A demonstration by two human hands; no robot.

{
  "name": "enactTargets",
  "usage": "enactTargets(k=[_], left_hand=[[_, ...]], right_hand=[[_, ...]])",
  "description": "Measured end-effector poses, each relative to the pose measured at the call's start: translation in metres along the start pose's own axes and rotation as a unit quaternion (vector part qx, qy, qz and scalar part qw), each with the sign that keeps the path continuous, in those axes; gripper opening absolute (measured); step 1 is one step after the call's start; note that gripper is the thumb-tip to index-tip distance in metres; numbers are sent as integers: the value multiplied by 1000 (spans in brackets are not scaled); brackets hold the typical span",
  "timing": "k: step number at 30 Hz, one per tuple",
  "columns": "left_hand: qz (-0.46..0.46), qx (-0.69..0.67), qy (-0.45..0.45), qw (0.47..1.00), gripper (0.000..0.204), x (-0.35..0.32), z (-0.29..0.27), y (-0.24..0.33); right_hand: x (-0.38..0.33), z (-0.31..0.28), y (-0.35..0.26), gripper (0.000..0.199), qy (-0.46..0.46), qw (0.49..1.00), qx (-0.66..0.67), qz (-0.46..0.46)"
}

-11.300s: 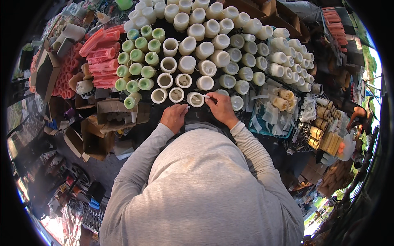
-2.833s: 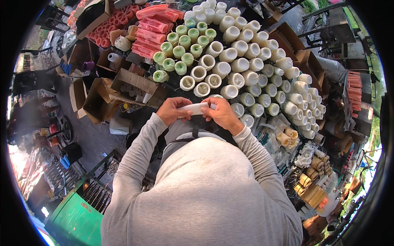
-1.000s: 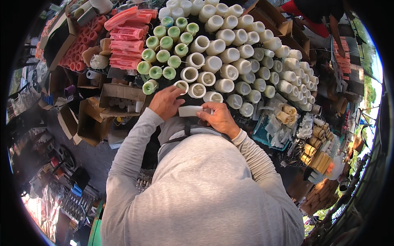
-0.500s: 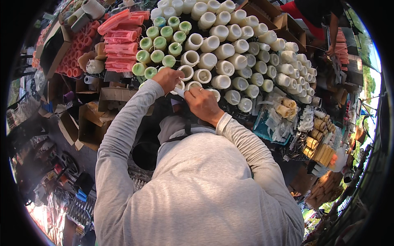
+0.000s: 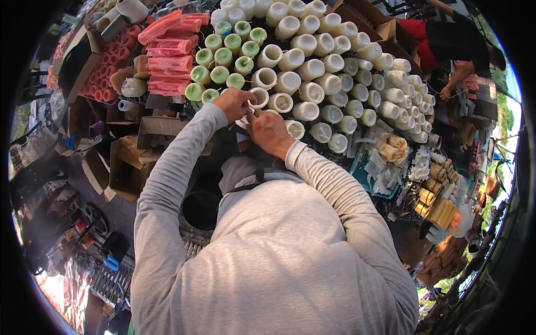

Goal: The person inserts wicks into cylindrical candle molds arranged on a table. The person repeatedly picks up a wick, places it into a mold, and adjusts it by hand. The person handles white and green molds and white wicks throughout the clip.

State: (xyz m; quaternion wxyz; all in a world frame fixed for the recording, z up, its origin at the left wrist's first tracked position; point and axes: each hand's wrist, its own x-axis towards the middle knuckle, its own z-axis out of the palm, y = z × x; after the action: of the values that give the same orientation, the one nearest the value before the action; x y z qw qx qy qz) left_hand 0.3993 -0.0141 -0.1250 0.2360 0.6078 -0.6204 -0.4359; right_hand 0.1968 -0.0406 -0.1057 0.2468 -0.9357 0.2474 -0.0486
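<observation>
My left hand (image 5: 233,104) and my right hand (image 5: 269,132) meet at the near edge of a big stack of white cylinders (image 5: 312,61) that lie with their round ends toward me. Both hands are closed around one white cylinder (image 5: 244,119), which is mostly hidden by my fingers. It sits level with the front row, just below another white cylinder end (image 5: 259,96). Green cylinders (image 5: 220,58) are stacked just left of the white ones, beside my left hand. My grey sleeves fill the lower part of the view.
Pink and red rolls (image 5: 167,56) lie left of the green ones. Open cardboard boxes (image 5: 146,139) stand at the left, a black bucket (image 5: 200,209) by my chest. Tan and yellow bundles (image 5: 438,204) lie at the right. Another person (image 5: 446,42) works at the far right.
My hands held the white cylinder sideways near my chest earlier; they have since moved forward and up to the front row of the stack, closer together.
</observation>
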Motion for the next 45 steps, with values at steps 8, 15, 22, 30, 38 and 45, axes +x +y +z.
enactTargets(k=[8, 15, 22, 30, 38, 45], left_hand=[[-11, -37, -9, 999, 25, -3, -7, 2], [-14, -32, 118, 992, 23, -40, -7, 6], [-120, -60, 197, 971, 21, -94, 36, 24], [-153, -64, 274, 947, 25, -98, 87, 16], [-177, -108, 298, 932, 29, -82, 90, 10], [-160, -84, 304, 935, 30, -86, 92, 6]], right_hand=[[-13, -13, -4, 38, 26, 974, 193, 116], [-43, -24, 14, 43, -32, 878, 397, 266], [-40, -28, 5, 22, 2, 745, 557, 367], [-1, -22, 13, 23, 81, 975, 159, 133], [20, 5, 18, 21, 53, 993, 103, 24], [15, 15, 22, 19, 41, 998, 48, 16]])
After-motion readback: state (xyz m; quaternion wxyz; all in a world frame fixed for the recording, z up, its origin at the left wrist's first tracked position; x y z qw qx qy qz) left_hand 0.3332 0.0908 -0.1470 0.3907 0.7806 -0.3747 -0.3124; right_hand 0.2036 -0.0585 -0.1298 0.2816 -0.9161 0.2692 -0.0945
